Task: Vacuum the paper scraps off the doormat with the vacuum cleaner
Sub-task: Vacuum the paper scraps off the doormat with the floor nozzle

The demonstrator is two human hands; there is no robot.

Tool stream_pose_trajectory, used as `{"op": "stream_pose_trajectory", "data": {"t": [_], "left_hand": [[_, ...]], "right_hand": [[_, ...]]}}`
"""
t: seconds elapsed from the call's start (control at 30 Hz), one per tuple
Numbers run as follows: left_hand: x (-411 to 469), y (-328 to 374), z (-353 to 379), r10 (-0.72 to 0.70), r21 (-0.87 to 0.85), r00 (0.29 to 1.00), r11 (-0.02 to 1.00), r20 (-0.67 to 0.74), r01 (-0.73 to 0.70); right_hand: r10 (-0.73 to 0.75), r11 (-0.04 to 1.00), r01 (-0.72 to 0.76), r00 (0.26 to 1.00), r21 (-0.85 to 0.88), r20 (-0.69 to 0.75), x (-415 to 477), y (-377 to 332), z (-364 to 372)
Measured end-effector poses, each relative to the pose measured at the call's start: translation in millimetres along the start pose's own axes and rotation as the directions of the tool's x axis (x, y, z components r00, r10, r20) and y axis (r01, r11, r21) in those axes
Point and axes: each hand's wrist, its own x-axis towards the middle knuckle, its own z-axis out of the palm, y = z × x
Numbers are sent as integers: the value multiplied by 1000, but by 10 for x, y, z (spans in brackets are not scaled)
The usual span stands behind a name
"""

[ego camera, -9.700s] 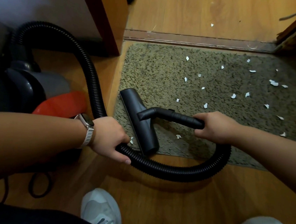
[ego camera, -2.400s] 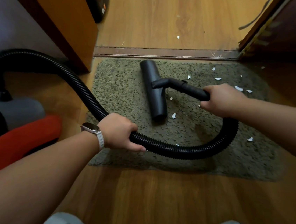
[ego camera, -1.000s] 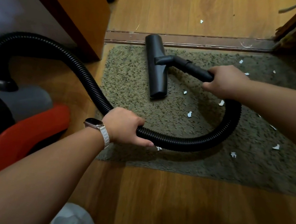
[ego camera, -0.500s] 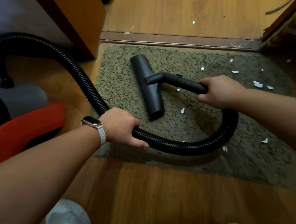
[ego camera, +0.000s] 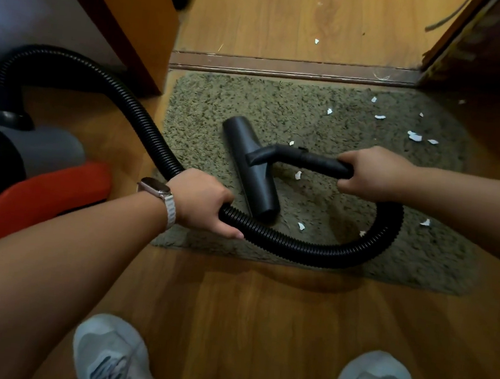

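Note:
A shaggy olive doormat lies on the wooden floor before a door threshold. Several white paper scraps dot its right half and middle. The black floor nozzle rests on the mat's left-centre, angled toward me. My right hand grips the black handle tube behind the nozzle. My left hand, watch on the wrist, is closed around the ribbed black hose, which loops over the mat's near edge and runs back to the red and grey vacuum body at left.
An orange wooden cabinet corner stands at the mat's far left. A dark door frame sits at the far right. One scrap lies beyond the threshold strip. My two grey shoes stand on the floor near the mat.
The nozzle has been pulled back toward me across the mat, from the far edge by the threshold to the left-centre. Both hands keep their grips.

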Motion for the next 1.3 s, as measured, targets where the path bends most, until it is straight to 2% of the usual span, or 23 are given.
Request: {"op": "stream_pose_trajectory", "data": {"t": [0.13, 0.43, 0.83, 0.97, 1.17, 1.3], "left_hand": [[3, 176, -24, 52, 5, 998, 999, 38, -52], [-159, 677, 368, 160, -72, 981, 986, 105, -153], [-286, 691, 425, 226, -99, 966, 972, 130, -214], [-190, 696, 377, 200, -88, 978, 977, 53, -195], [-19, 709, 364, 170, -83, 985, 982, -32, -172], [11, 717, 341, 179, -75, 983, 981, -27, -181]], "right_hand": [[-92, 992, 94, 995, -80, 26, -163, -41, 128], [-125, 989, 131, 988, -73, 87, -231, 20, 200], [-249, 954, 270, 955, -130, 159, -252, -182, 294], [-201, 961, 226, 966, -158, 160, -206, -61, 101], [-59, 992, 64, 997, -107, 51, -195, 238, -1], [-98, 987, 108, 991, -117, 88, -294, 266, 55]]}}
